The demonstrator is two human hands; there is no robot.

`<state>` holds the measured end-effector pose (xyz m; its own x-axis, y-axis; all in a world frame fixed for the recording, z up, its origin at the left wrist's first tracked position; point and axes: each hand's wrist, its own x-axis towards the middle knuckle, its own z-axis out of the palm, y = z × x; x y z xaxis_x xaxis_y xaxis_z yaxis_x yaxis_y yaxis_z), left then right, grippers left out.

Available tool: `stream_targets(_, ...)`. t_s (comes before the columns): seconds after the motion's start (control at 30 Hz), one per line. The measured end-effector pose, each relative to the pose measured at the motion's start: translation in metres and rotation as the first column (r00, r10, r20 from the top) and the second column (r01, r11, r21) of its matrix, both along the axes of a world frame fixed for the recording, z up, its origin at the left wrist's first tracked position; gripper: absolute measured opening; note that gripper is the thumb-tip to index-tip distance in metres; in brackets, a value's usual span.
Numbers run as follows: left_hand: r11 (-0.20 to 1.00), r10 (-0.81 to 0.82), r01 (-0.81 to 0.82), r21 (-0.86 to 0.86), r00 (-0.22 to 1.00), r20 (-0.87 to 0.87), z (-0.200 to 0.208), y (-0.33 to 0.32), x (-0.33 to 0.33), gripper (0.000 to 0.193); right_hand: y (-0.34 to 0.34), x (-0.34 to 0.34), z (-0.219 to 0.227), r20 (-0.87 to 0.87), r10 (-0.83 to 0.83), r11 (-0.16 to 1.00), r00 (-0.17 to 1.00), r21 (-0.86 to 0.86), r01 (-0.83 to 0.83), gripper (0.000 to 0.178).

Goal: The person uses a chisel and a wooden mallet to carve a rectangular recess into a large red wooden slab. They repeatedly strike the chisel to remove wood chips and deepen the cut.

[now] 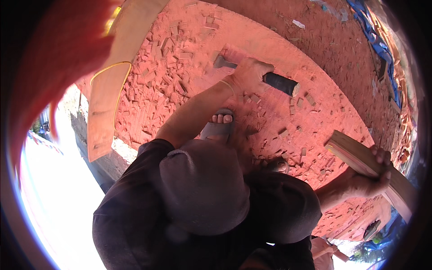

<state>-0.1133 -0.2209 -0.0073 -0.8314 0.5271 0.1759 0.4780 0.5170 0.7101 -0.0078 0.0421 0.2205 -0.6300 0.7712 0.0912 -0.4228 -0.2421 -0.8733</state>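
Observation:
My left hand (253, 72) is closed around a chisel-like tool (281, 84) low over the reddish ground. Its thick handle is black with a pale wooden end on the right, while a flared grey end shows left of my fist. My fingers hide the middle of it. Off to the right, my right hand (371, 180) grips a long wooden beam (353, 155), which slants from upper left to lower right. The beam's far lower end runs into the dark rim of the picture. My sandalled foot (218, 128) stands just below the left wrist.
Small wood chips (164, 81) litter the red ground. A broad wooden board (103, 112) with a yellow edge leans at the left. Blue sheeting (380, 47) runs along the upper right. Part of another person (321, 254) shows at the bottom. Blurred red cloth (58, 58) covers the upper left.

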Motion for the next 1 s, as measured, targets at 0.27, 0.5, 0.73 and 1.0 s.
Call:
stream_targets(0.27,0.993,-0.088,0.081,-0.083,0.992,-0.093,-0.005,-0.006,0.020,0.023,-0.001,0.098,-0.149,0.869,0.249,0.739,0.427,0.114,-0.664,0.027)
stream_targets(0.5,0.996,-0.085,0.088,0.032,0.994,-0.075,0.005,0.009,-0.003,0.021,0.067,0.074,-0.086,0.524,0.069,0.942,0.849,0.245,-0.228,0.025)
stream_targets(0.73,0.998,0.053,-0.044,0.055,0.985,-0.164,-0.004,0.035,-0.033,0.016,0.077,0.069,-0.069,0.512,0.127,0.972,0.849,0.107,-0.210,0.029)
stream_targets(1.0,0.996,0.081,-0.072,0.053,0.976,-0.202,-0.011,0.041,-0.052,0.016,0.065,0.062,-0.074,0.504,0.159,0.945,0.849,0.172,-0.278,0.032)
